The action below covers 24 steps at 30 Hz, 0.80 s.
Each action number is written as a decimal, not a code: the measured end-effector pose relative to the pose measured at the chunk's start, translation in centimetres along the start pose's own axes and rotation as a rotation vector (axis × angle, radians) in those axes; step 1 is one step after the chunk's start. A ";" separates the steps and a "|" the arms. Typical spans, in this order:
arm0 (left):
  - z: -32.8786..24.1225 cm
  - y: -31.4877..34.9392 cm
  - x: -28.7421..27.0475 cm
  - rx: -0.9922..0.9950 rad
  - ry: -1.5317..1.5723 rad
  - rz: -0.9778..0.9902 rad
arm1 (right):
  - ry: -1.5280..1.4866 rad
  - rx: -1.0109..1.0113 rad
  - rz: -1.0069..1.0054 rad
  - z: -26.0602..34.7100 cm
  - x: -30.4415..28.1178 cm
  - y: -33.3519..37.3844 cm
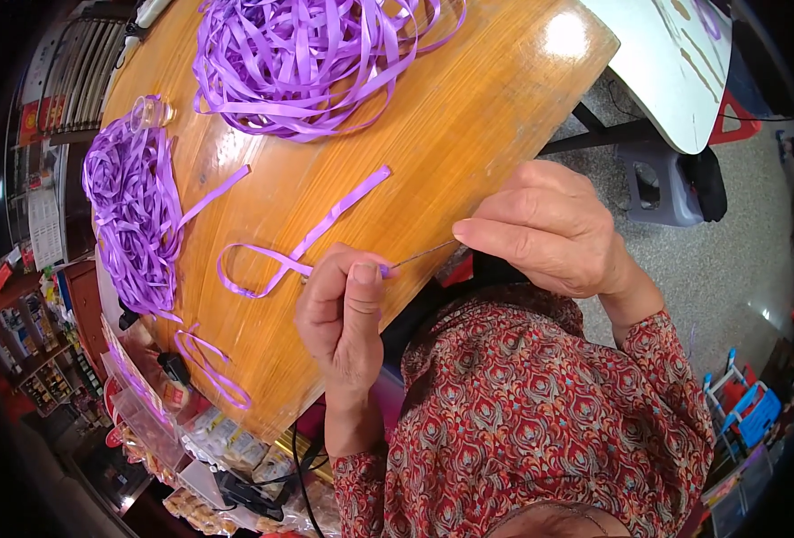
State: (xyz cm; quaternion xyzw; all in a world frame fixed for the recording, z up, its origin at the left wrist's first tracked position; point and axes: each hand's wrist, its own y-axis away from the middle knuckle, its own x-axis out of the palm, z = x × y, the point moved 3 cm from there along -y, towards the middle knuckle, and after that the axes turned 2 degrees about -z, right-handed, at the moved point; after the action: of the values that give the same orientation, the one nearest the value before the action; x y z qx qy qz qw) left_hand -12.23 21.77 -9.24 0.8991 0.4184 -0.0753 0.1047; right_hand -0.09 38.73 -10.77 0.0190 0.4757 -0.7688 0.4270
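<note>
1 gray stool nr wht tbl.

A glossy purple ribbon is pinched in the left hand, its tail looped on the wooden bench; a thin, dark cord is stretched straight from there to the right hand.

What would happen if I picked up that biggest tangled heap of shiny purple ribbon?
The biggest tangled heap of shiny purple ribbon would probably sag floppily, since its thin strips already curl into loose loops. It looks light for its size, with gaps between strands. Its glossy surface might slide easily on the shiny brown wooden table.
</note>
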 end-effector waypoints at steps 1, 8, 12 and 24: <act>0.3 0.0 0.0 0.046 0.000 -0.007 | -0.001 0.000 0.001 0.0 0.0 0.0; -0.1 0.1 0.1 -0.020 0.098 -0.030 | 0.041 -0.046 -0.001 0.2 0.0 -0.1; 0.4 0.4 -0.2 -0.032 0.055 -0.046 | 0.058 -0.056 0.005 0.1 0.3 0.0; -0.5 0.2 -0.3 0.384 -0.191 -0.056 | 0.024 0.054 -0.025 0.0 0.1 0.0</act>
State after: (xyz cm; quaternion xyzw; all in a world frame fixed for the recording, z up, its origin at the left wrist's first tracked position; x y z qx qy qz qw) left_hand -12.21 21.57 -8.64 0.8792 0.4094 -0.2415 -0.0312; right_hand -0.16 38.66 -10.79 0.0339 0.4600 -0.7864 0.4109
